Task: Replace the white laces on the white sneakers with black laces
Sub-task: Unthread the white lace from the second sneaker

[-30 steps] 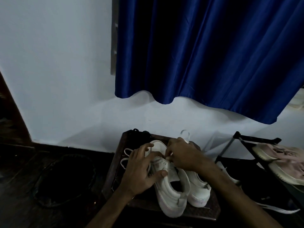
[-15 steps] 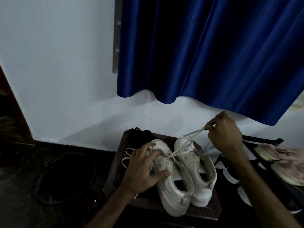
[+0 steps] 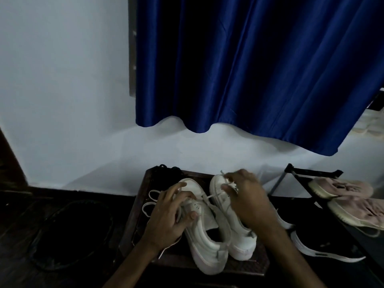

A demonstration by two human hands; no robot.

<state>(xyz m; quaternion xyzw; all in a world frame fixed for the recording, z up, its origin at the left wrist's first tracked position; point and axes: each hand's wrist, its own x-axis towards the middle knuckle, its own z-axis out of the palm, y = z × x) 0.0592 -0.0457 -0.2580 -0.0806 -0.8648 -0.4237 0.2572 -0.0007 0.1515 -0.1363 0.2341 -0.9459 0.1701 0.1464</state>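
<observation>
Both white sneakers sit mid stool, left hand clamped round the left one's upper, right hand pinching the white lace by the other's toe, so I'd tug short and straight, one eyelet at a time.

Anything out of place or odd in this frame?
Nothing damaged or spilled. Only loose ends: white lace loops lie on the stool left of the sneakers, and a black tangle, probably the black laces, sits at its far corner. That suits a relacing job midway.
</observation>
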